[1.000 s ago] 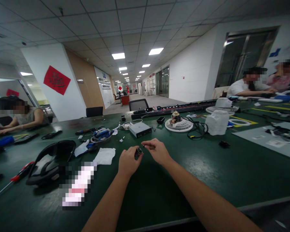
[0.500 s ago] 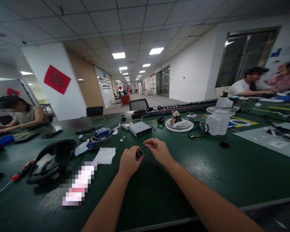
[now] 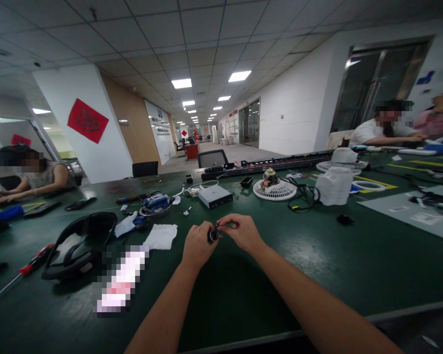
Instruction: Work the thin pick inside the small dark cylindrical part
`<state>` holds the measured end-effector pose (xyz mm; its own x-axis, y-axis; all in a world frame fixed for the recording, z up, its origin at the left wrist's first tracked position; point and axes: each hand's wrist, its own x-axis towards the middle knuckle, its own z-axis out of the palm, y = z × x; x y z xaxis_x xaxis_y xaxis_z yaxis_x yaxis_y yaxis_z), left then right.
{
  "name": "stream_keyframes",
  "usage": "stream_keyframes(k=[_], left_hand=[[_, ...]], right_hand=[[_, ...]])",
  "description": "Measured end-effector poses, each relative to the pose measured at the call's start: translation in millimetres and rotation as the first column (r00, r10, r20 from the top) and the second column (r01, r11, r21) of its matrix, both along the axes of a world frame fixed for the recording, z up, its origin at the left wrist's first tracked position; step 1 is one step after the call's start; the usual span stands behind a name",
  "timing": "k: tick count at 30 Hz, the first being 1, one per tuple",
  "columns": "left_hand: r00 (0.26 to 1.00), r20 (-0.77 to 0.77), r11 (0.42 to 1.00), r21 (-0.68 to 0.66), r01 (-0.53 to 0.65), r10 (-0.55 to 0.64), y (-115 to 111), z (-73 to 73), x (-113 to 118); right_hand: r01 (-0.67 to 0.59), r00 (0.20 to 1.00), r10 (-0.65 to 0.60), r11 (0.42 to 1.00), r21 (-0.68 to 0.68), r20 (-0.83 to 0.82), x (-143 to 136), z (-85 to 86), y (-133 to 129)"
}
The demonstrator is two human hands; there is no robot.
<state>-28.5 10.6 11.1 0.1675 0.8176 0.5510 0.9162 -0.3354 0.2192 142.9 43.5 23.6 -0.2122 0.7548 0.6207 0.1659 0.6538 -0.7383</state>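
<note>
Near the middle of the view, my left hand is closed around a small black cylindrical part with a round, ringed end facing me. My right hand is just right of it, its thumb and forefinger pinched at the upper edge of that part. Whatever sits between those fingertips is too small to make out. A small object also shows by the curled fingers of my right hand. Both hands are raised over the green table, and beyond them lies a silver-grey box with a dark front.
A white fan grille with a motor, black cables and a white plastic housing lie at the right. Leftward are a white cloth, a black headset and a red-handled screwdriver. People sit at both far sides.
My right hand has moved left, bringing its pinched fingertips from a small gap away to the black cylindrical part. My left hand has stayed nearly in place.
</note>
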Motion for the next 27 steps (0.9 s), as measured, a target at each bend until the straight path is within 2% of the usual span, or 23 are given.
stream_keyframes(k=[7, 11, 19, 27], left_hand=[[0.999, 0.039, 1.000, 0.019, -0.009, 0.008, -1.0, 0.7, -0.3], [0.999, 0.043, 0.999, 0.027, -0.030, 0.029, -1.9, 1.3, -0.3], [0.999, -0.007, 0.999, 0.016, -0.036, 0.036, -0.6, 1.4, -0.9], [0.998, -0.059, 1.000, 0.002, -0.003, 0.004, -0.3, 1.7, -0.3]], right_hand=[[-0.056, 0.996, 0.055, 0.998, -0.009, -0.069, -1.2, -1.4, -1.2], [-0.079, 0.996, 0.077, 0.996, -0.030, -0.049, -1.6, -5.1, -0.3], [-0.149, 0.974, 0.143, 0.989, 0.018, 0.178, -1.3, -2.9, -4.0], [-0.125, 0.937, 0.104, 0.991, 0.042, 0.335, -1.3, -2.7, -0.8]])
